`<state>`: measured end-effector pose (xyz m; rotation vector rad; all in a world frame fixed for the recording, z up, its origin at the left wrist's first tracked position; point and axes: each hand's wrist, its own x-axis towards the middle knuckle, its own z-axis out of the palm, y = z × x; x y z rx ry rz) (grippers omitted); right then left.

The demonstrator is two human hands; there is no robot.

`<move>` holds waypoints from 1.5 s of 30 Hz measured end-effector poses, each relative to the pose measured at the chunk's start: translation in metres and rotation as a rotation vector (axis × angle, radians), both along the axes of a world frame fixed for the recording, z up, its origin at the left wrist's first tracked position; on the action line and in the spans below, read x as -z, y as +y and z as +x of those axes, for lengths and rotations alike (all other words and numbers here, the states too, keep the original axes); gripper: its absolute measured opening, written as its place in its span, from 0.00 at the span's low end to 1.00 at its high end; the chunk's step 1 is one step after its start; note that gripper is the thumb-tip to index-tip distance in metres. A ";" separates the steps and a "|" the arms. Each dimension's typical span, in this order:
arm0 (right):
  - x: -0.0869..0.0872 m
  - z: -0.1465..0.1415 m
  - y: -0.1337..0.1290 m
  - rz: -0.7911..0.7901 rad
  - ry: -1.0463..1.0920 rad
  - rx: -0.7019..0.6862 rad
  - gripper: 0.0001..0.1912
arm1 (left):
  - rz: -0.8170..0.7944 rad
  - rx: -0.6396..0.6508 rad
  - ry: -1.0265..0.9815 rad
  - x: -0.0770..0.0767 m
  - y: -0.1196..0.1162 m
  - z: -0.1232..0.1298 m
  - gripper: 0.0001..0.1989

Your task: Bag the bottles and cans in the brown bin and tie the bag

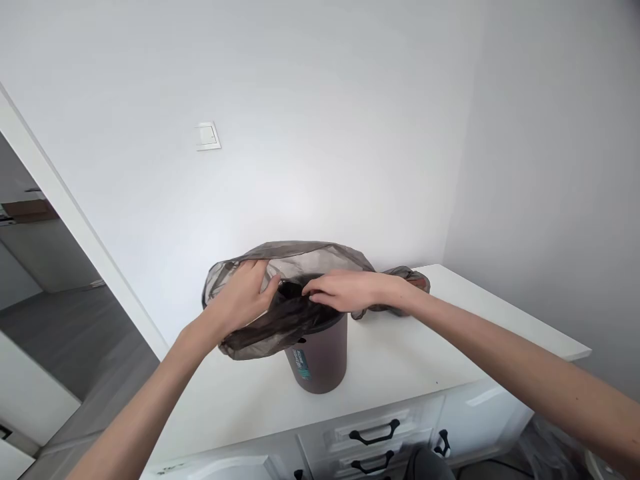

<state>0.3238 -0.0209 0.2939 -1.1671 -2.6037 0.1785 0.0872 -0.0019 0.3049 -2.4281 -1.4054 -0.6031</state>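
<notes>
A brown trash can (323,360) with a dark rim stands upright on the white cabinet top. Spread wide over its mouth is a thin, see-through dark trash bag (270,340), billowing out to the left and back. My left hand (245,290) reaches inside the bag's opening, fingers stretched and thumb apart, against the far-left film. Over the can's mouth, my right hand (345,290) has its thumb and fingers closed together on the bag. The inside of the can is mostly hidden by the bag and my right hand.
Right of the can lies another bundle of dark film (407,277) with an orange-brown patch. The white cabinet top (480,320) meets the wall behind. Drawers with black handles (375,433) are below. A light switch (206,136) is on the wall; a doorway opens at left.
</notes>
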 end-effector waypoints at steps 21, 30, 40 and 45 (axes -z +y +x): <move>0.048 0.071 0.053 -0.488 0.220 0.442 0.30 | -1.183 0.016 -0.627 0.077 0.092 -0.015 0.49; 0.082 0.099 -0.020 -0.326 0.475 0.341 0.29 | -0.455 0.061 -0.556 0.106 0.010 -0.060 0.28; 0.179 0.095 -0.032 0.053 -0.081 0.016 0.14 | 0.160 0.408 0.008 0.175 -0.034 -0.053 0.08; 0.143 0.090 -0.047 -0.126 -0.114 -0.020 0.10 | 0.073 0.317 0.102 0.228 -0.042 -0.073 0.21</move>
